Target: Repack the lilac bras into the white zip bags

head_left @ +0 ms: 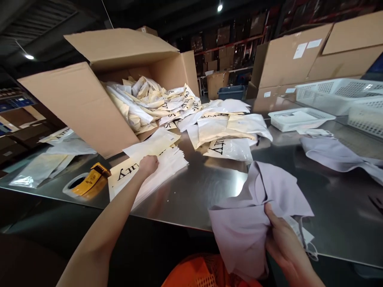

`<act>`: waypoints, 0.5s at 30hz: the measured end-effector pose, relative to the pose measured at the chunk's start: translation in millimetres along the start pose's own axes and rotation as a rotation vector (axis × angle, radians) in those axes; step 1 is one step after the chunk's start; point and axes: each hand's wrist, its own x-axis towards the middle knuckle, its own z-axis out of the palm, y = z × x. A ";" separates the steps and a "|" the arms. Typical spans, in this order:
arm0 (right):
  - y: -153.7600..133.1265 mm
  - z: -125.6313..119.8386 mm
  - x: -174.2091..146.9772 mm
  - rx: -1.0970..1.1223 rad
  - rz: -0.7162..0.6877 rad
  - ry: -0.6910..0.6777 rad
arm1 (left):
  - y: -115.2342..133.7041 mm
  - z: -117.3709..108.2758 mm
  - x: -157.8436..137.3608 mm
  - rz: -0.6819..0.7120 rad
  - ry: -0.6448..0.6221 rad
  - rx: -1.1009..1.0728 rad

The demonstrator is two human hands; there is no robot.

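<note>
My left hand (149, 164) is closed at a stack of flat plastic packaging bags (163, 171), its fingers pinching the top bag (152, 144); the fingertips are partly hidden. Black lettering shows on the pile beneath. In my right hand (279, 239) is a folded lavender garment (239, 223), gripped with the thumb on top. The garment hangs past the table's front edge. From it, behind the hand, a white tag (301, 231) with a cord sticks out.
An open carton (86, 107) on its side spills filled bags (161, 101) onto the metal table (191, 195). More filled bags (230, 123) lie mid-table. A yellow tape dispenser (94, 181) sits left, white baskets (302, 118) and another lavender garment (332, 153) right. An orange basket (194, 273) stands below.
</note>
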 end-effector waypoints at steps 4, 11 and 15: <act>-1.8 -5.6 -0.1 0.044 0.007 -0.025 | 12.9 -14.2 -3.1 0.012 0.091 -0.071; 1.2 3.5 -14.3 0.078 0.007 -0.076 | 91.5 -20.3 -49.5 0.342 0.171 -0.109; 6.4 0.3 -23.7 0.118 -0.034 -0.165 | 151.5 -2.8 -84.4 0.670 0.059 -0.168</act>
